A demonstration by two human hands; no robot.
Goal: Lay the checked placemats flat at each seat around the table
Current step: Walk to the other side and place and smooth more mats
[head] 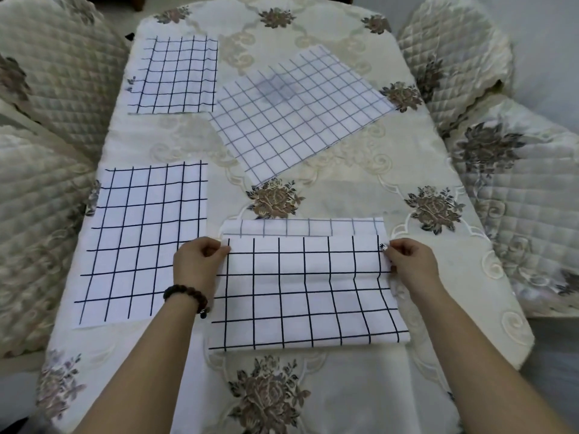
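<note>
Here, floral tablecloth [344, 189] under checked placemats [144, 239].

A cream floral tablecloth [344, 170] lies between quilted cream chairs [56, 73] on both sides. Grey floor [553, 355] shows at right.

No words, numbers or signs can be read here. The folded placemat [308, 292] has a tiny dark mark [382, 245] at its corner, just by the right hand [407, 261]. The far left placemat [175, 76] has a small mark [131, 82] on its edge too, and both are too little to read
</note>
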